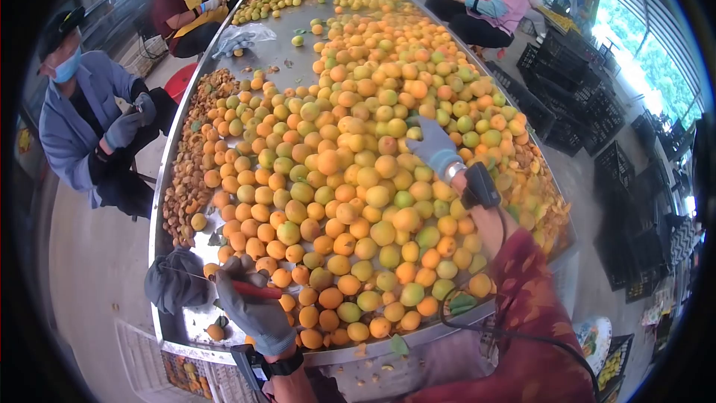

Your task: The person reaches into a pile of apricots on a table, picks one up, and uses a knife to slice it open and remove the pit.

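Note:
My left hand (257, 306), in a grey glove, is at the near left corner of the metal table (173, 347). Its fingers are wrapped round a red-handled tool (257, 289); the tool's working end is not clear. An apricot (211, 270) lies by those fingertips, and a dark grey cloth (177, 281) is just left of them. My right hand (436, 148), gloved in grey-blue, reaches over the big heap of apricots (328, 162). Its fingers are apart, with a greenish apricot (414, 133) right at the fingertips.
Brown pits (186, 194) line the table's left edge, and split pieces of fruit (533, 183) lie along the right. A plastic bag (242, 39) rests farther back. People sit around the table, including a masked person (97, 116) at left. Black crates (570, 82) are stacked at right.

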`<action>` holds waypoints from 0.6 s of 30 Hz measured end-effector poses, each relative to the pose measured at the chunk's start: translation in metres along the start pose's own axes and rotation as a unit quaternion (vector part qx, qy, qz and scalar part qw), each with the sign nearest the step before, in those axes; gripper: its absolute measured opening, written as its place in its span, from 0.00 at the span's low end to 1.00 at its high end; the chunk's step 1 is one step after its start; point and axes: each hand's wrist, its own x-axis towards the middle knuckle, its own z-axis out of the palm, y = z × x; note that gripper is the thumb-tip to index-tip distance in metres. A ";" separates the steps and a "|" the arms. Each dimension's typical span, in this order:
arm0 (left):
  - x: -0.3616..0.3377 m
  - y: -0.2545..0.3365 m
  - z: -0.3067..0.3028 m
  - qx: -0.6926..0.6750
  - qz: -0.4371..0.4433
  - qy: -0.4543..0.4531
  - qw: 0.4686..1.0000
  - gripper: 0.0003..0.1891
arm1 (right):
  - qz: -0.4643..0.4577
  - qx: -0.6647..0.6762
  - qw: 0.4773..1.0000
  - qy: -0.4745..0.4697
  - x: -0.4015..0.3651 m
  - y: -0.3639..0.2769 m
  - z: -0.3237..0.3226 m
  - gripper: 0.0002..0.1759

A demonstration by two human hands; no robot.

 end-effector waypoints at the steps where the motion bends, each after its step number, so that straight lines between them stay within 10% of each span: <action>1: 0.000 0.002 0.001 0.002 -0.003 0.003 1.000 0.21 | 0.000 0.007 1.000 -0.024 -0.001 0.007 0.002 0.22; 5: -0.001 0.005 -0.001 0.007 -0.002 0.008 1.000 0.21 | -0.056 -0.010 0.998 0.014 -0.012 0.000 0.009 0.23; 10: 0.003 0.006 -0.008 0.018 0.007 0.009 1.000 0.21 | -0.045 0.354 0.930 0.091 0.008 0.000 0.010 0.17; 18: 0.007 0.005 -0.006 0.029 0.020 0.004 0.999 0.21 | -0.160 0.007 0.984 0.071 0.060 -0.065 0.004 0.10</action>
